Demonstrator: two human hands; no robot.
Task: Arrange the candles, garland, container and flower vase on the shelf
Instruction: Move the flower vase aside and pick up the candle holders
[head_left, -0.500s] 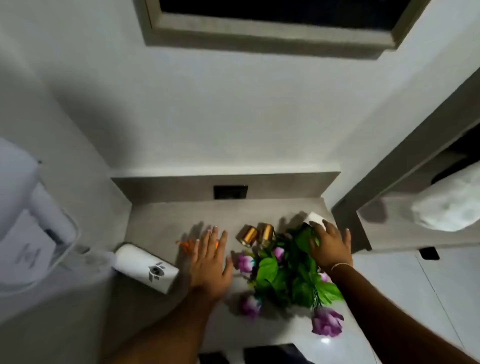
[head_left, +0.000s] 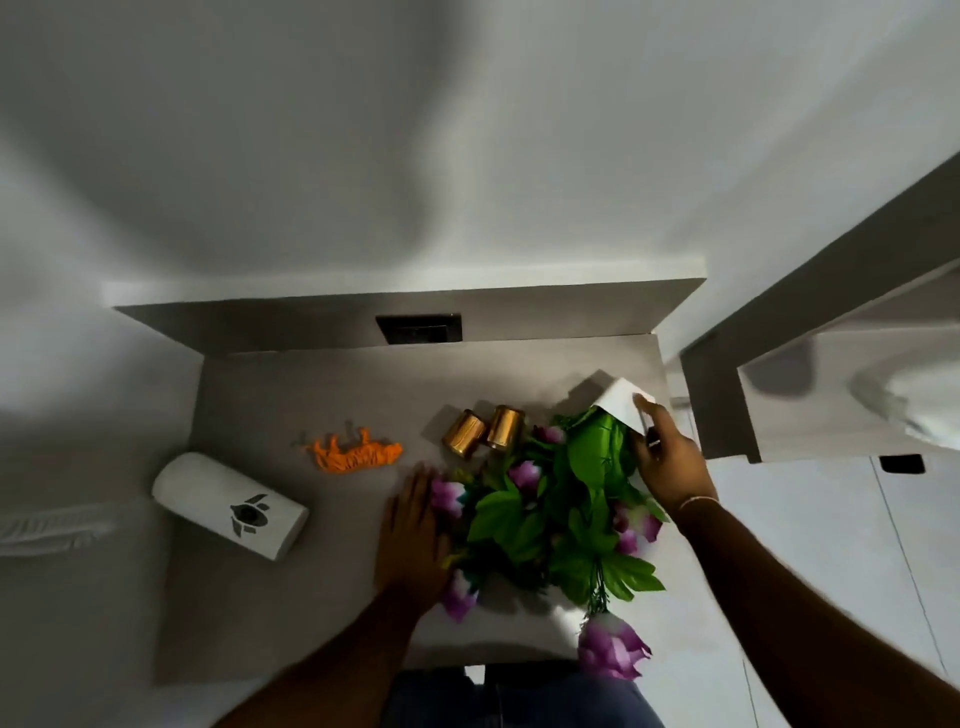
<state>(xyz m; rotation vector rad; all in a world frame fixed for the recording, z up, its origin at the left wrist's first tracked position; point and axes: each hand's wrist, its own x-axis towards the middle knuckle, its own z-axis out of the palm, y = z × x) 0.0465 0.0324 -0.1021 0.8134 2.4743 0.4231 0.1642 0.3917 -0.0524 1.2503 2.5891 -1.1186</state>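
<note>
— Shelf (head_left: 291, 395) first: what lies on it?

— Grey surface set into a pale alcove, with a dark socket plate (head_left: 420, 328) on its back wall. At the left lies a white container (head_left: 228, 506) on its side, rounded at one end, with a dark flower-like mark on it. Just right of it, apart from it, lies an orange garland (head_left: 354, 455) in a small crumpled heap.

— And the candles?

— Two gold candles (head_left: 483, 432) stand side by side, touching or nearly so, right of the garland and just behind the flowers.

— Where is the vase?

— The white flower vase (head_left: 621, 402) sits tilted at the shelf's right rear, its mouth toward the camera. Green leaves and purple flowers (head_left: 566, 509) spill out of it across the front of the shelf; one bloom (head_left: 610, 647) hangs past the front edge.

— Hands?

— The right hand (head_left: 670, 467) grips the vase at its rim, thumb on the white wall and fingers curled around the near side; a thin bracelet (head_left: 698, 501) circles the wrist. The left hand (head_left: 413, 535) is spread flat, palm down, fingers together, holding nothing, resting against the left side of the bouquet beside a purple bloom.
</note>
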